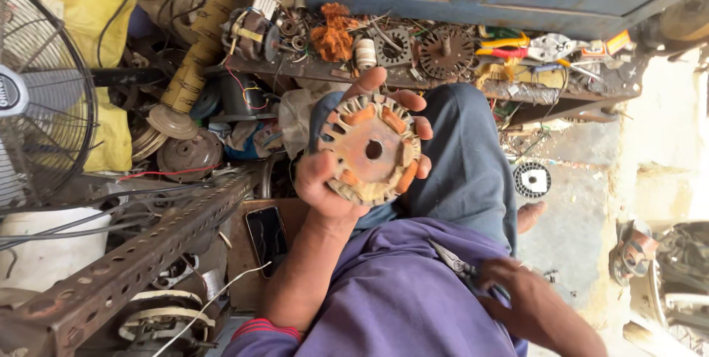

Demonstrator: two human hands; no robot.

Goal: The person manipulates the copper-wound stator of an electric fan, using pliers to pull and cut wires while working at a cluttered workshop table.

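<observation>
Left hand (354,158) raised before the chest, palm up toward the camera, thumb low at the near edge and four fingers (413,117) curled over the far edge of what it carries; forearm bare, bent upward from a purple sleeve with red-striped cuff. Right hand (517,287) low by the lap, knuckles up, fingers closed in a grip, wrist turned inward.
</observation>
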